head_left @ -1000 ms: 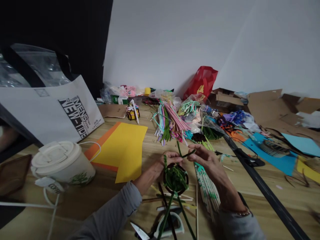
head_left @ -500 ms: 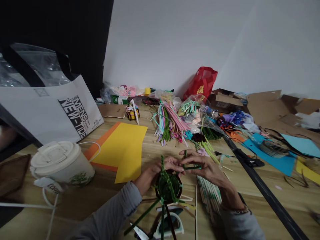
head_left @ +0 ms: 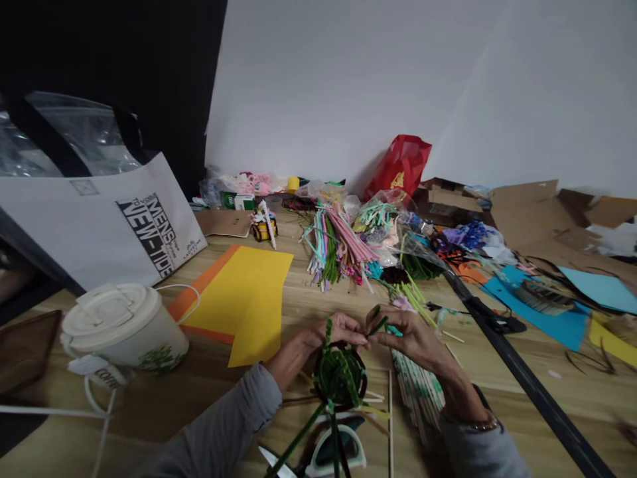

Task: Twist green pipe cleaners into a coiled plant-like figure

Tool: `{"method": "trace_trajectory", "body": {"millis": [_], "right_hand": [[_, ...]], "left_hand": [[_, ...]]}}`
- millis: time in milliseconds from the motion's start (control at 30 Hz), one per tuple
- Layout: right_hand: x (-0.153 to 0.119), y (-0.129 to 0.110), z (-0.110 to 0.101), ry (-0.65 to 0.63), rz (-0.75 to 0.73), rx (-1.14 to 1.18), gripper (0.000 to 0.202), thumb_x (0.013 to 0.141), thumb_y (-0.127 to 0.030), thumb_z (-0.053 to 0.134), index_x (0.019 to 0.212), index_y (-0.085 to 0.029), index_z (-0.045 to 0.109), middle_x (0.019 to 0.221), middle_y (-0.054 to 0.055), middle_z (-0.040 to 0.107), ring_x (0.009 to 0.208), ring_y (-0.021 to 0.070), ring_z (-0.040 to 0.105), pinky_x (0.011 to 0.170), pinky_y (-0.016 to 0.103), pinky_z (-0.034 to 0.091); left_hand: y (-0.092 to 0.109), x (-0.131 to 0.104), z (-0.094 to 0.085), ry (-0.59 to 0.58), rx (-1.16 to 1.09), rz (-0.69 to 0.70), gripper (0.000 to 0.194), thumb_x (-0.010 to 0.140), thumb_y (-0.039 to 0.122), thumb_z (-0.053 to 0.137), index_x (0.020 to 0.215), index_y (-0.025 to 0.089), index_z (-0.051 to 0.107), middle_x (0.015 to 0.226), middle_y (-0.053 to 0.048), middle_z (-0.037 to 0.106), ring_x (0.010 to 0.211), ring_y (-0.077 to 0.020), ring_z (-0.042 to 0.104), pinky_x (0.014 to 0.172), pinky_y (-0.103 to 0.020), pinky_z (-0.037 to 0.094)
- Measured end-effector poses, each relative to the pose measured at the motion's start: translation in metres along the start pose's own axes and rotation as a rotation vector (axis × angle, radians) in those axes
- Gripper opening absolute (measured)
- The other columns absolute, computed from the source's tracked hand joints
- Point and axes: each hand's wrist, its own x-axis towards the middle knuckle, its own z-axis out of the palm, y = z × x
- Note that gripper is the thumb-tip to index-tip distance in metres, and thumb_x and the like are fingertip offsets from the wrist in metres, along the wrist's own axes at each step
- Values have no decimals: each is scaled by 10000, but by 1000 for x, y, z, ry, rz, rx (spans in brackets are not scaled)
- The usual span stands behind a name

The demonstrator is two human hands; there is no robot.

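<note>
Now one round green piece (head_left: pixel 341 377) is pinched by the left hand (head_left: pixel 338 330), one green strand (head_left: pixel 381 323) by the right hand (head_left: pixel 408 333); one red bag (head_left: pixel 401 166) is seen beyond.

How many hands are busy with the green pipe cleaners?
2. The left hand holds the round green pipe-cleaner piece at its far edge; the right hand, beside it, pinches a green pipe-cleaner end. Some fingertips are hidden.

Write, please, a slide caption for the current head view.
Left hand holds a round pipe-cleaner form; right hand pinches a green pipe cleaner.
</note>
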Motion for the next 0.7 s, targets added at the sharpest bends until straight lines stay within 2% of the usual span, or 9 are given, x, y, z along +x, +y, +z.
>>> {"method": "trace_trajectory", "body": {"millis": [133,233,300,433,600,700], "right_hand": [[1,1,3,64,26,-70,244,827,-387,613,700,-183,656,748,31,658,740,176,591,719,285,427],[3,9,7,176,110,-94,263,801,-397,628,657,-176,622,668,11,619,665,160,554,643,267,406],[4,15,10,248,167,-43,255,775,-392,645,650,-175,598,621,-10,579,607,145,519,578,251,380],[8,23,18,340,222,113,222,721,-372,666,671,-181,566,597,-35,541,543,123,469,513,232,345],[11,21,23,447,242,-11,256,687,-400,662,612,-189,538,538,-43,490,498,113,417,469,225,314],[11,20,22,454,254,-92,264,700,-425,641,618,-187,561,542,-27,518,509,124,445,467,227,335]], "left_hand": [[-2,7,-5,-89,64,17,262,607,326,761,758,129,678,562,22,558,489,-81,450,497,-221,294],[-4,9,-3,-117,171,177,249,628,358,720,683,125,651,561,19,543,472,-67,405,474,-213,260],[-5,8,1,-67,253,297,250,664,366,667,630,123,623,556,11,538,485,-70,405,479,-208,262],[-6,4,11,82,360,428,215,731,307,570,610,131,584,540,15,510,505,-84,421,499,-202,294],[-12,5,18,227,483,527,109,723,186,523,637,140,571,603,8,524,597,-109,477,567,-204,344],[-16,8,16,220,417,498,117,745,226,531,741,135,605,620,7,543,581,-111,481,548,-204,339]]}}
